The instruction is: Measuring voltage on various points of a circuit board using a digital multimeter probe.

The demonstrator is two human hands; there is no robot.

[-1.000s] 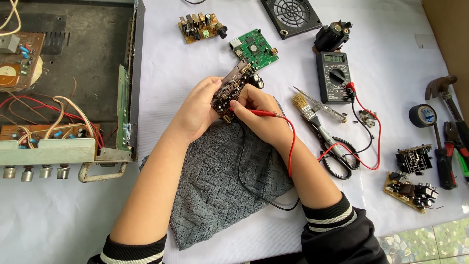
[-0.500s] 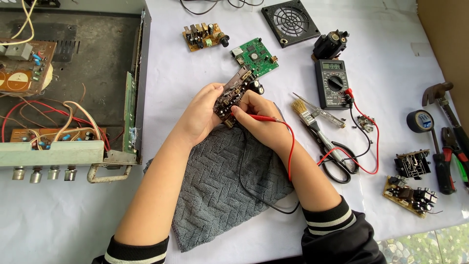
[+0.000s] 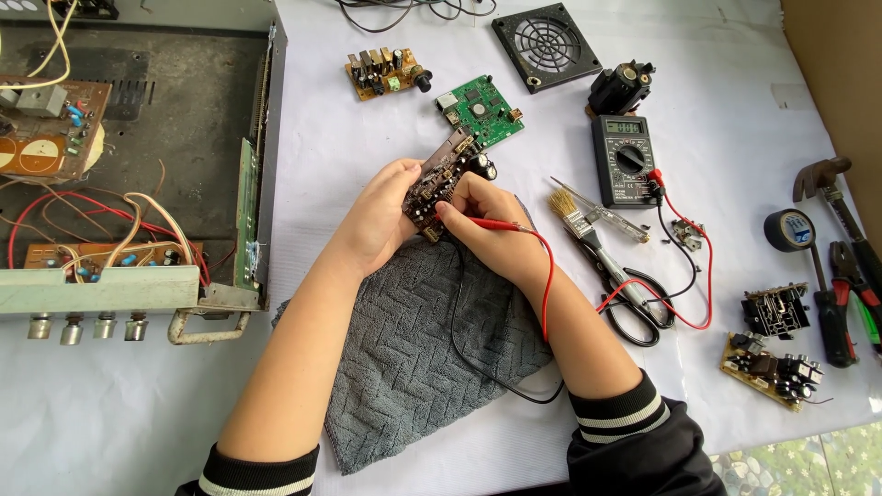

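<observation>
While the left hand [image 3: 381, 216] grips the board [image 3: 439, 184] above the grey cloth [image 3: 413, 358], the right hand [image 3: 487, 225] pinches the red probe [image 3: 482, 223] against its underside. Best, I judge, to hold the board steady, touch only one joint, and keep the leads clear of the meter [image 3: 626, 158].

Electronics repair bench, multimeter [image 3: 627, 160], circuit boards [image 3: 480, 110], hand tools [image 3: 850, 266]
</observation>
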